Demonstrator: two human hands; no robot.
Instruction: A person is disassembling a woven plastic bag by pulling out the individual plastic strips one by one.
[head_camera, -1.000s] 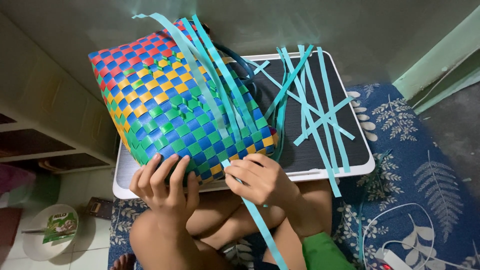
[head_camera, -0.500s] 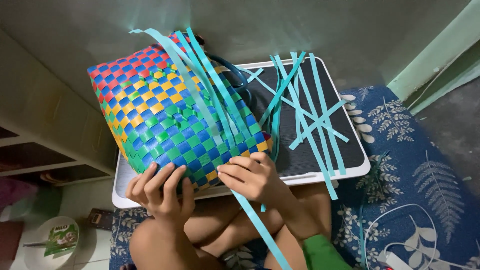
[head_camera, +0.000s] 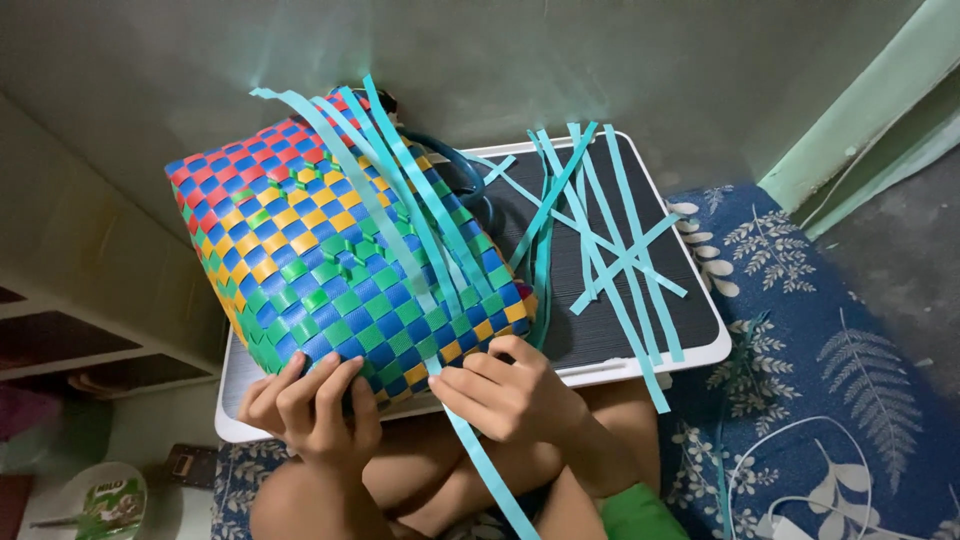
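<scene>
A woven basket (head_camera: 330, 260) of red, blue, yellow and green plastic strips lies tilted on a small white-rimmed lap table (head_camera: 640, 352). My left hand (head_camera: 310, 405) grips its lower left edge. My right hand (head_camera: 505, 395) pinches a light blue strip (head_camera: 480, 465) at the basket's bottom edge; that strip trails down over my lap. Several more light blue strips (head_camera: 395, 190) run across the basket's face and stick out past its top.
Loose light blue strips (head_camera: 610, 240) lie crossed on the table's dark top to the right. A blue floral mat (head_camera: 820, 370) covers the floor at right. Wooden shelving (head_camera: 70, 330) stands at left, with a round lidded tub (head_camera: 105, 500) below it.
The basket has shifted slightly right and down. My right hand has moved along the bottom edge with the light blue strip. My left hand has kept its grip.
</scene>
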